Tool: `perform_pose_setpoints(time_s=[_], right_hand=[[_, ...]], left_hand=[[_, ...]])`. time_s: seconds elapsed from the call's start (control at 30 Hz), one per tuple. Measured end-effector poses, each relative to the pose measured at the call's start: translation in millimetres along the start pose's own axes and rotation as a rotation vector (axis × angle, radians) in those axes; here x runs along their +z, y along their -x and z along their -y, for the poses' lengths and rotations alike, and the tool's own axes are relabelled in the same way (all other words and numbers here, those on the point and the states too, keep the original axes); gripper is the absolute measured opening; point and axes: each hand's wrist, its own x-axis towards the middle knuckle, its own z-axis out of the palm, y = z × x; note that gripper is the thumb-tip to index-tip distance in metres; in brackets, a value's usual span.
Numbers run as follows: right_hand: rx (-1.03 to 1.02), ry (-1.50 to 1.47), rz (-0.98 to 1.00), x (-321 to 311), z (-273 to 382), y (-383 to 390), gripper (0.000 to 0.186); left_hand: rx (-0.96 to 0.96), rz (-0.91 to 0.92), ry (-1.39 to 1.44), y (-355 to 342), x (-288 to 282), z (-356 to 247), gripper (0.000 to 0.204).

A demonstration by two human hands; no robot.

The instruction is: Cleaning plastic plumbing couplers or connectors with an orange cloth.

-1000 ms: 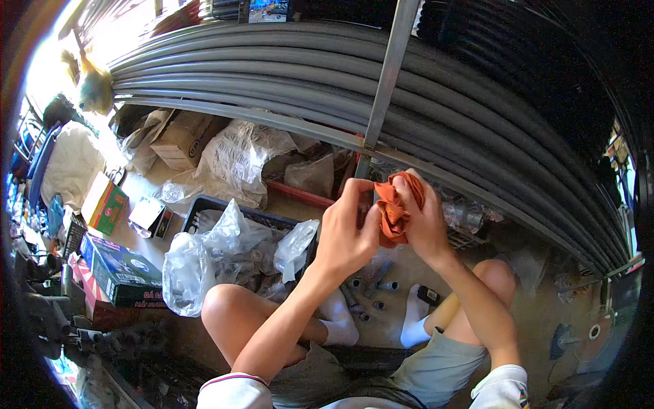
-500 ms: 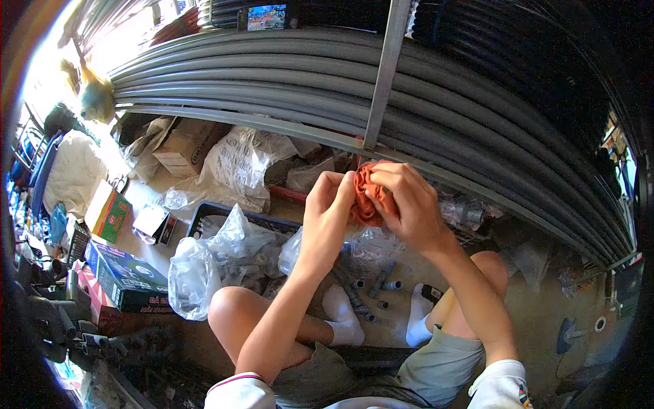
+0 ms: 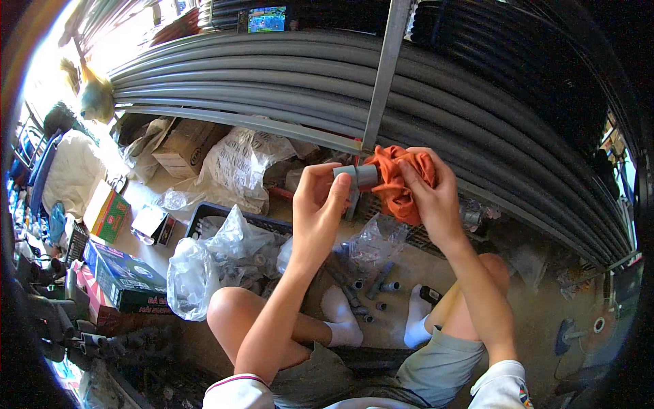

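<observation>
A grey plastic pipe fitting (image 3: 355, 177) is held up in front of me, lying roughly sideways. My left hand (image 3: 321, 198) grips its left end between thumb and fingers. At its right end sits a crumpled orange cloth (image 3: 400, 183), bunched in my right hand (image 3: 430, 191), whose thumb presses on it. The cloth hides that end, so I cannot tell whether it goes inside or wraps around. Several grey pipe fittings (image 3: 390, 286) lie on the floor between my feet, below my hands.
Long grey pipes (image 3: 272, 68) fill a metal rack (image 3: 383, 82) ahead. A black crate (image 3: 204, 213) with clear plastic bags (image 3: 197, 273) stands left of centre. Boxes (image 3: 129, 273) are stacked farther left, near a carton (image 3: 184, 150). A lit screen (image 3: 266, 19) stands above the pipes.
The cloth has shifted right with my right hand, uncovering the grey fitting. My hands are farther apart, and the left one now shows holding the fitting's end.
</observation>
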Motion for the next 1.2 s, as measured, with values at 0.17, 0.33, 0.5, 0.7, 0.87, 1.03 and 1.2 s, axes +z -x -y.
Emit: perform_pose_setpoints(time_s=[0.17,0.33,0.5,0.7,0.87,1.03,1.2], right_hand=[[-0.134,0.099,0.162,7,3,12,0.027],[-0.251,0.312,0.08,10,12,17,0.032],[-0.276,0.27,0.28,5,5,18,0.045],[-0.168,0.263,0.502,0,4,26,0.07],[0.027,-0.054,0.566,-11,-1,24,0.071],[0.421,-0.458,0.594,-18,4,23,0.071],[-0.147,0.269,0.565,-9,10,25,0.086]], left_hand=[[-0.125,0.077,0.17,6,7,11,0.026],[-0.243,-0.057,0.295,4,5,13,0.027],[-0.291,0.075,0.286,5,-1,10,0.029],[-0.278,0.229,0.109,5,-12,8,0.029],[-0.155,0.278,0.03,12,-1,1,0.03],[-0.042,0.307,-0.103,13,2,-1,0.028],[-0.278,0.218,-0.118,11,1,-5,0.031]])
